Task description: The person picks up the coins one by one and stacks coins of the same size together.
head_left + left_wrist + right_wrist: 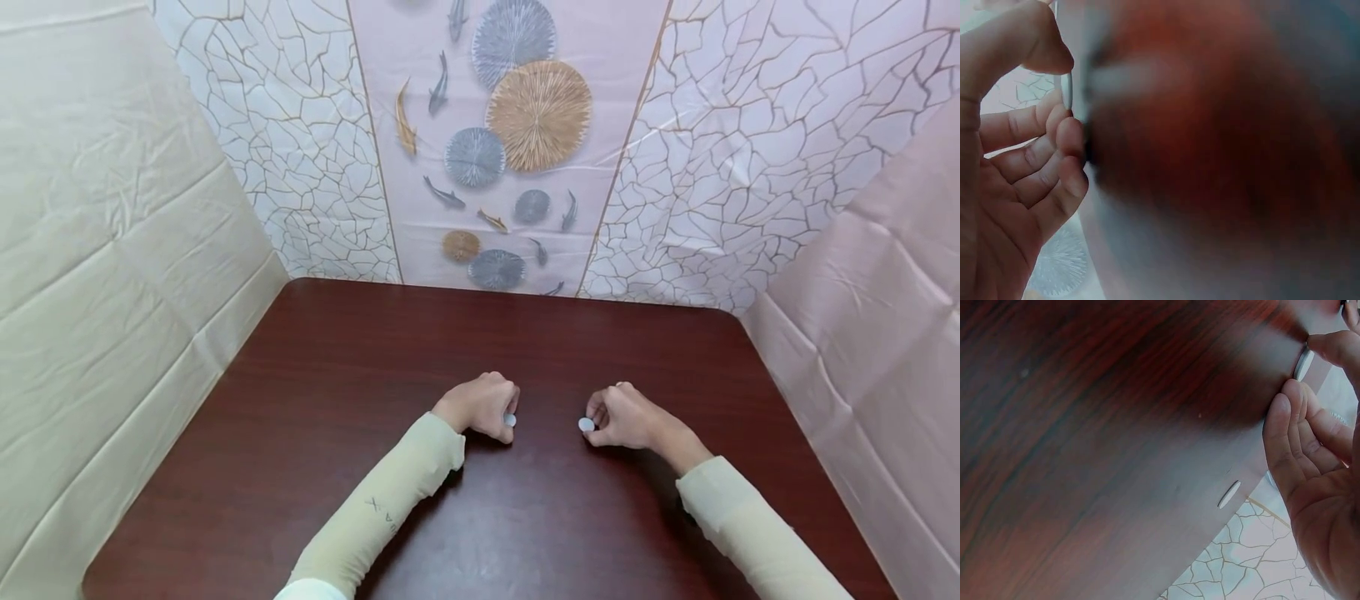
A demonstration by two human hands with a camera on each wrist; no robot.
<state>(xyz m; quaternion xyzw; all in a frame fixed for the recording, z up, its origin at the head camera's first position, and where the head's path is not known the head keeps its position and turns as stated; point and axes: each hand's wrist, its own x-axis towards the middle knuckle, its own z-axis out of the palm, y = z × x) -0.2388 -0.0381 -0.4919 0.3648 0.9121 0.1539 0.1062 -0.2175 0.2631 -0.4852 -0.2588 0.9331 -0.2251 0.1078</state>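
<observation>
Near the middle of the table, my left hand (483, 405) pinches a small white disc (511, 421) between thumb and fingers. In the left wrist view that disc (1067, 92) shows edge-on below the thumb tip, with the other fingers curled beside it. Across a short gap, my right hand (630, 418) holds a second small white disc (586, 425), its face turned up toward the head camera. The right wrist view shows this disc (1304, 364) standing between thumb and fingertips, low over the wood.
Another flat white oval piece (1229, 494) lies on the table apart from the right hand in the right wrist view. The dark red-brown table (337, 350) has rounded far corners. A patterned cloth (480, 208) hangs behind it, with pale cloth walls on both sides.
</observation>
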